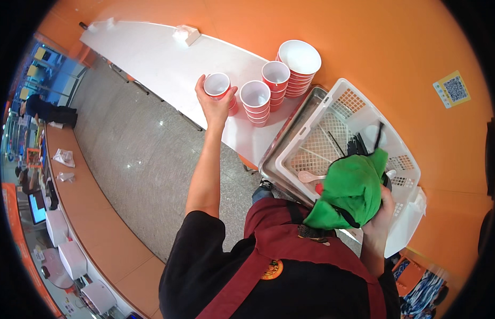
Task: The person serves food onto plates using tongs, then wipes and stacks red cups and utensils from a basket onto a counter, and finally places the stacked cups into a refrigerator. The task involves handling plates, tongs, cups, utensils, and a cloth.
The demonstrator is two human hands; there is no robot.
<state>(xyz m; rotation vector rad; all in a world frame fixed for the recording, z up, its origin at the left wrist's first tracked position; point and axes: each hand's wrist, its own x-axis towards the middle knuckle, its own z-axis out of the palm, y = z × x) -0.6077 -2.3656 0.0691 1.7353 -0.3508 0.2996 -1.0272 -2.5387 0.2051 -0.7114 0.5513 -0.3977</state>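
My left hand (215,104) grips a red cup with a white inside (217,84) at the edge of the white table; more red shows under it. Just right of that hand stands a stack of red cups (255,95), and behind it another cup stack (276,73). A stack of wider red bowls (300,58) rises at the back by the wall. In my right hand (383,211) is a green cloth (353,187), bunched up over the basket. The cloth hides most of that hand's fingers and whatever dark item lies behind it.
A white plastic basket (297,137) with a pink spoon (309,176), chopsticks and black utensils rests on a metal tray (267,159). A tissue box (187,36) sits along the orange wall (351,36). Across the floor runs a brown counter (91,211); a person (48,109) leans there.
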